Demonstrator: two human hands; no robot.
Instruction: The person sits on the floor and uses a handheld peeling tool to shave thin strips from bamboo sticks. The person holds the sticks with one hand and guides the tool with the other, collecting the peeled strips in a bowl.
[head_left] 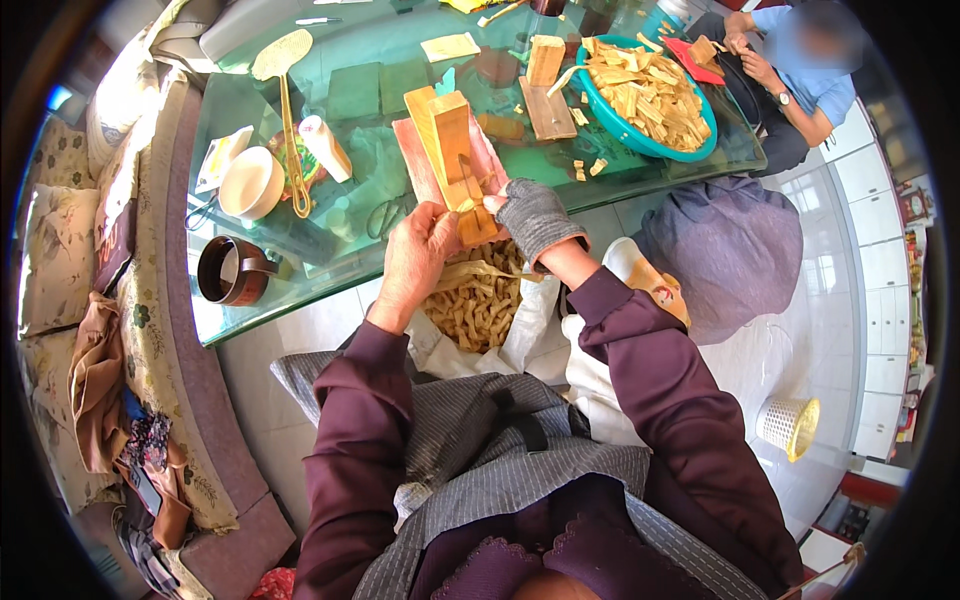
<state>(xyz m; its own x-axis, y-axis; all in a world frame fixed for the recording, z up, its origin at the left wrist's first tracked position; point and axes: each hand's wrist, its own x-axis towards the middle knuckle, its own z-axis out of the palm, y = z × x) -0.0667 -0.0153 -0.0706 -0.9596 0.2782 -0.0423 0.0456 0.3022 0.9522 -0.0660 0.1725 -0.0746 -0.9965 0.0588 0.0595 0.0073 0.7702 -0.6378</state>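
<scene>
A wooden block tool with a blade [449, 140] lies on a pink cloth [416, 150] at the table's near edge. My left hand [418, 255] is closed at the tool's lower left; what it grips is hidden. My right hand [532, 222], in a grey fingerless glove, has its thumb at the tool's lower right, fingers curled on something I cannot make out. A pale yellowish strip [478, 268] dangles below my hands, over a white bag [533, 315] full of small yellowish pieces [470, 312].
On the glass table [270, 308] are a mug [225, 270], bowl [250, 185], swatter [300, 190], bottle [328, 150], turquoise basin of strips [648, 100] and another wooden block [547, 100]. A person [805, 70] works at right. A sofa [55, 250] stands left, a white basket [788, 427] lower right.
</scene>
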